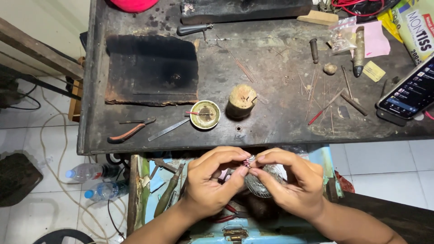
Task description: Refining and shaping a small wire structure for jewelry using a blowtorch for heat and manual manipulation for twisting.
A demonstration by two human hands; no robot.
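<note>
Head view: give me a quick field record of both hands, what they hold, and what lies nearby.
left hand: fingertips pinch a small pink-and-silver piece
right hand: pinches the same piece and holds a clear crumpled bag
workbench: dark, scorched
on bench: wooden stump, small round dish, pliers, phone
floor, left: two plastic bottles

scorched matt wooden bench [271,122], glinting wire piece [248,161]

Two bare hands, left hand [209,184] and right hand [289,183], enter from the lower frame edge. Both forearms are uncovered: no sleeves, gloves, rings, wristbands or watch visible. Fingernails short and unpainted.
</note>
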